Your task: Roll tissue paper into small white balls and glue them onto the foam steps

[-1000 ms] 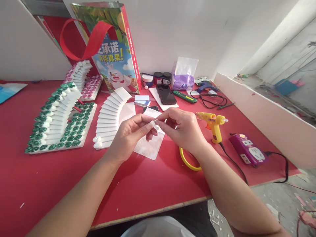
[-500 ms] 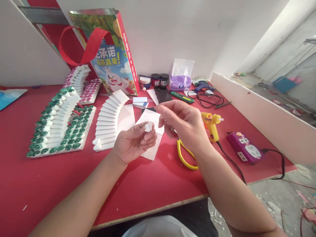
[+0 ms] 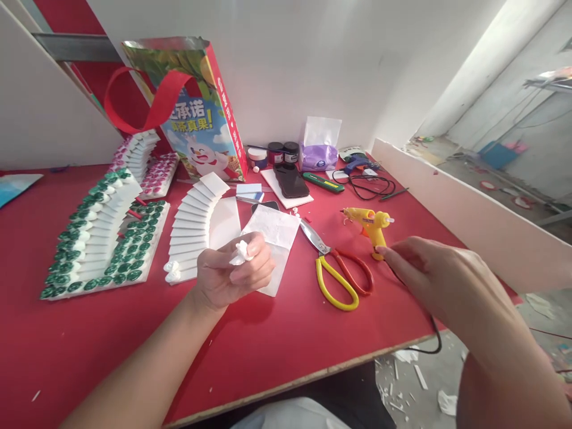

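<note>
My left hand (image 3: 235,271) pinches a small crumpled white piece (image 3: 242,253) above the red table. My right hand (image 3: 433,277) is at the yellow glue gun (image 3: 369,220), its fingertips at the handle's lower end beside the cord; whether they grip it is unclear. Scissors (image 3: 322,245) with one yellow and one red handle lie between the hands. A white paper sheet (image 3: 277,229) lies partly behind my left hand. To its left, a curved fan of white strips (image 3: 194,217) carries two white rosettes (image 3: 173,271) at its near end.
Green-and-white (image 3: 89,238) and pink-and-white (image 3: 158,173) decorated pieces stand left. A printed bag (image 3: 201,119) rises behind them. A phone (image 3: 290,180), green cutter (image 3: 323,182), jars (image 3: 276,152) and purple tissue pack (image 3: 319,156) line the back. A white panel (image 3: 456,208) edges the right side.
My right hand has moved right, away from my left hand, to the glue gun's handle, uncovering the scissors. My left hand has turned and shifted slightly toward me, still pinching the white piece.
</note>
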`<action>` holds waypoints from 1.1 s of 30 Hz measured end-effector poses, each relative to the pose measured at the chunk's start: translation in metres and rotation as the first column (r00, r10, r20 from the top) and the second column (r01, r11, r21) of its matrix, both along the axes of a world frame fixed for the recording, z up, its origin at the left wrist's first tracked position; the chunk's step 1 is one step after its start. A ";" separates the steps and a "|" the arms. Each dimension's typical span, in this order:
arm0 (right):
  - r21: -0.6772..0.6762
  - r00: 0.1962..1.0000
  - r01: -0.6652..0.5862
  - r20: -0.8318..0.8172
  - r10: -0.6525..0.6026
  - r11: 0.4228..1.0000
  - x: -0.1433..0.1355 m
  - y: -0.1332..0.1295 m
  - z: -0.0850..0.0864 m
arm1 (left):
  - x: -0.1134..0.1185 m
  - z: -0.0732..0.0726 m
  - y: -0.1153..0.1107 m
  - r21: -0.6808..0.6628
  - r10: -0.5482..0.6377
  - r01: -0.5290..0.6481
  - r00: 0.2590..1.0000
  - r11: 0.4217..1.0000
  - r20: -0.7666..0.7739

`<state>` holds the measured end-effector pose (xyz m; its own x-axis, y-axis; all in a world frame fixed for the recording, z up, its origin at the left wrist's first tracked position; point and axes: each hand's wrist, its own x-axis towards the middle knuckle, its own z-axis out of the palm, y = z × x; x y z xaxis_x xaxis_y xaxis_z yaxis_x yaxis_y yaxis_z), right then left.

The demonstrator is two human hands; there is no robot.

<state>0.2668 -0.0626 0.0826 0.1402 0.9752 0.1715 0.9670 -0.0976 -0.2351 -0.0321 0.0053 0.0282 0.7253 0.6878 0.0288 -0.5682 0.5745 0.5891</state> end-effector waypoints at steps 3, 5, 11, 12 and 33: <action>-0.005 0.979 0.186 0.085 -0.185 0.983 0.022 0.014 -0.019 | -0.001 0.001 0.000 -0.002 0.039 -0.039 0.999 0.999 -0.024; -0.057 0.987 0.158 -0.010 -0.159 0.986 0.028 0.028 -0.027 | 0.000 0.001 0.000 -0.026 0.100 -0.102 0.993 0.994 -0.062; -0.157 0.974 0.052 -0.210 -0.085 0.986 0.024 0.063 -0.042 | 0.004 -0.007 0.003 -0.048 0.227 -0.243 0.949 0.969 -0.221; -0.156 0.964 0.071 -0.244 -0.109 0.985 0.022 0.067 -0.046 | 0.004 -0.009 0.003 -0.036 0.245 -0.262 0.938 0.964 -0.246; -0.088 0.510 -0.307 -0.856 0.085 0.948 -0.052 0.015 -0.019 | 0.008 -0.015 0.006 -0.001 0.373 -0.405 0.841 0.914 -0.392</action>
<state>0.2145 -0.0473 0.0635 -0.0898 0.9888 -0.1189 0.3337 -0.0826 -0.9390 -0.0242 0.0109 0.0133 0.3419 0.9037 -0.2578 -0.5001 0.4073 0.7642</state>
